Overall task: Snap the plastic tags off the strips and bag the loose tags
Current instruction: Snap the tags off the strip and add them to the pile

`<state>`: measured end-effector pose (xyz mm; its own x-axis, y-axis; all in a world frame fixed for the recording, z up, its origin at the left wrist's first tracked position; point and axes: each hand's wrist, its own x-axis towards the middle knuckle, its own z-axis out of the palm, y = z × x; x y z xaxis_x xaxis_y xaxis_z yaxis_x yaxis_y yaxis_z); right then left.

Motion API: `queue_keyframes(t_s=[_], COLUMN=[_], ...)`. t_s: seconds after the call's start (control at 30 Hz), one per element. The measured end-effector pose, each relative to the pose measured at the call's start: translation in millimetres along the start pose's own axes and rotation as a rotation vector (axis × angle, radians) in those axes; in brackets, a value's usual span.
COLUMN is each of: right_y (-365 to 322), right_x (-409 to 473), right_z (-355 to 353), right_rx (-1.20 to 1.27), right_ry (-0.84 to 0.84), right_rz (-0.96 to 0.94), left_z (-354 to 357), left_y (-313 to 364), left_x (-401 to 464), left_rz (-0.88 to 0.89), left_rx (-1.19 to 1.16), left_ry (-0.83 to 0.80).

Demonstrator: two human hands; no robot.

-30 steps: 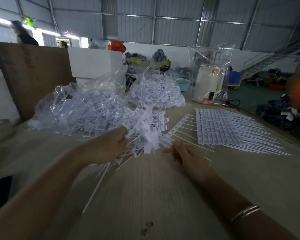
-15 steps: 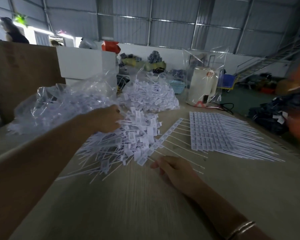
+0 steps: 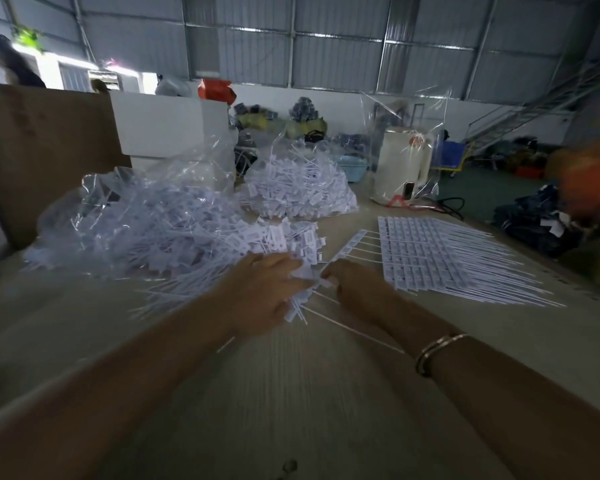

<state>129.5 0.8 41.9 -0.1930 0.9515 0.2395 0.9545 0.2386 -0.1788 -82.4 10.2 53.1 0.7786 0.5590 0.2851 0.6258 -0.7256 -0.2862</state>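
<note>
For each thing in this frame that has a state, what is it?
Left hand: grips a bundle of loose tags.
Right hand: pinches the end of the partly stripped strip.
Stack of full strips: flat on the table, untouched.
Near clear bag: open, lying down, holding tags.
Far clear bag: full of tags.

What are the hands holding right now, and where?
The left hand grips a bunch of loose tags by their tails. The right hand pinches the near end of a strip.

White tags point(image 3: 284, 237), clear bag point(image 3: 125, 202), pale wood-grain table point(image 3: 309, 393).
</note>
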Motion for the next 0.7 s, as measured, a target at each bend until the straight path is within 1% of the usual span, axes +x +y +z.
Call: queue_keyframes(t_s=[0.03,0.1,0.13,0.23,0.27,0.37,0.47,0.53,0.6,0.67,0.7], right_y=[2,3,4,9,9,4,5,5,2,-3,-7], right_x=[7,17,21,28,29,27,23,19,12,2,-4], right_z=[2,7,9,3,0,-17,-43,-66,-90,-108,-116], right_rx=[-0.054,-0.176,-0.233,-0.43,-0.44,-0.337,-0.292,-0.203,-0.115,-0.113,-0.136], right_ry=[-0.047,-0.082,-0.069,0.001,0.033,0.163,0.357,0.458,0.541,0.607,0.626], right_rz=[-0.067,-0.206,-0.255,-0.372,-0.41,-0.488,-0.46,-0.402,-0.383,-0.401,-0.422], left_z=[10,19,21,24,24,25,31,37,37,28,23], left_y=[-2,-10,-16,-22,-21,-16,-18,-20,-18,-12,-9], left_x=[0,-2,-3,-2,-1,2,1,-1,-1,-1,0], left_rz=[-0.018,-0.069,-0.098,-0.134,-0.129,-0.147,-0.154,-0.17,-0.189,-0.233,-0.252], left_rx=[0.026,0.02,0.009,-0.003,-0.009,-0.01,-0.027,-0.033,-0.081,-0.187,-0.248], left_ry=[-0.012,0.058,0.091,0.093,0.114,0.212,0.19,0.157,0.156,0.226,0.312])
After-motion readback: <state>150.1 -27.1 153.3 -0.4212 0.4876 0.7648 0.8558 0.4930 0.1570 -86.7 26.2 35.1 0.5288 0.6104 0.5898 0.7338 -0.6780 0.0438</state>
